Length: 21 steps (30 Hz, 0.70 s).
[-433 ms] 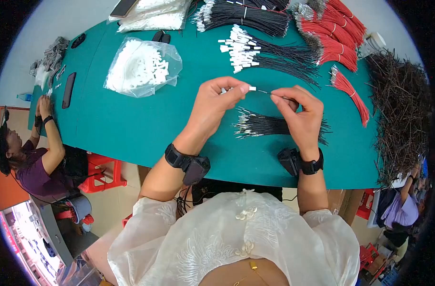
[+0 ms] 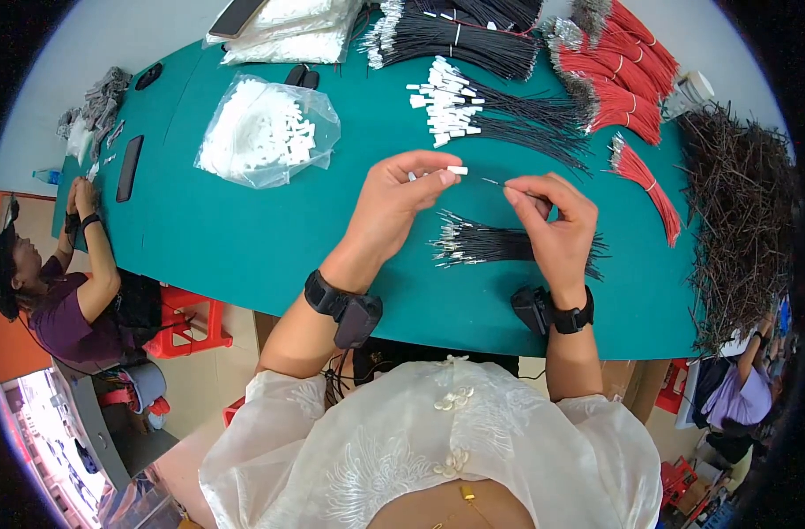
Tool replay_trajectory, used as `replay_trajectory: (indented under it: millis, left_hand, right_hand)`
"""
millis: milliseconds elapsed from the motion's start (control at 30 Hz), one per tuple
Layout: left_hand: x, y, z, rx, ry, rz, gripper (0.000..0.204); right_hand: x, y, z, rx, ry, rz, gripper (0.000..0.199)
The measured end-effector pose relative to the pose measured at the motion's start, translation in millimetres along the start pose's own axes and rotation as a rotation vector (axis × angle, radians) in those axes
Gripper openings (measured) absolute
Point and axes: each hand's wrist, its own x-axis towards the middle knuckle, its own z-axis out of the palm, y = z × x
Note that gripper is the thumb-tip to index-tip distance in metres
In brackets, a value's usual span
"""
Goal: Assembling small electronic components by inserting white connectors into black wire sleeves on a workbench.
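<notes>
Between the thumb and forefinger of my left hand [image 2: 393, 198] is a small white plastic connector housing [image 2: 458, 170]. Another bit of white shows inside the curled fingers of that hand. Facing it, my right hand [image 2: 556, 212] pinches a thin black wire, whose metal terminal [image 2: 490, 182] points left at the housing with a small gap between them. Below the hands lies a bundle of black wires [image 2: 499, 242] with bare metal tips at its left end. Beyond them, black wires with white housings [image 2: 446, 101] are heaped on the green table [image 2: 270, 238].
An open clear bag of white housings [image 2: 261, 132] sits to the left. Bundles of red wires [image 2: 627, 88] and black wires [image 2: 460, 40] lie at the back. A brown tangled wire pile [image 2: 741, 229] covers the right end. At far left, a person [image 2: 67, 291] works at the table.
The wire's terminal and the white housing were almost touching; now they are a little apart. Both hands keep their pinch, and the whole view has shifted slightly.
</notes>
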Motion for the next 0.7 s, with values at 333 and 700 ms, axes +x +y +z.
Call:
replay_trajectory:
  millis: [333, 700]
  left_hand:
    - [1.4, -3.5, 1.1, 0.062, -0.011, -0.002, 0.016]
    - [-1.2, -3.3, 2.7, 0.04, -0.024, -0.013, 0.016]
  right_hand:
    - [2.0, -0.2, -0.1, -0.032, 0.012, -0.042, 0.006]
    - [-1.4, -3.9, 1.0, -0.029, -0.022, 0.013, 0.005]
